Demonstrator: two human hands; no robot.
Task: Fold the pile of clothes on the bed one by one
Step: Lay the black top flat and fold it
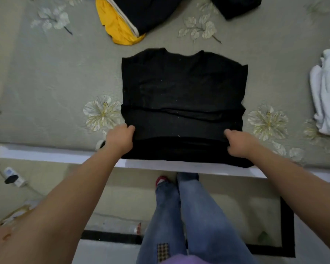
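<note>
Okay, mid-fold on a black shirt, laid flat on the floral bedsheet with the neckline away from the person and the hem end at the near bed edge. Left hand grips the near-left corner of the shirt, fingers curled into the fabric; right hand grips the near-right corner the same way, so both are clenched on cloth, not released. Sides look already tucked in, shape is roughly rectangular, and a crease runs across just beyond the knuckles. Likely step: carrying the bottom part up toward the collar. Risks, judging from here: the near edge hangs right at the bed edge, so a loose grip on either corner could let that end slide off toward the floor; if one hand travels ahead of the other the fold comes out skewed; the tucked sides could spring open when the bottom lifts, since nothing pins them; fabric is dark and limp, so bunching at the crease is easy to miss. Shirt sits directly ahead of both hands, between them, touching both, with most of it on the far side. Unfolded pile, black with a yellow piece, lies further up the bed, well apart from the shirt. White cloth stack sits off to the right, apart too. Jeans-clad legs stand below at the bedside.
</note>
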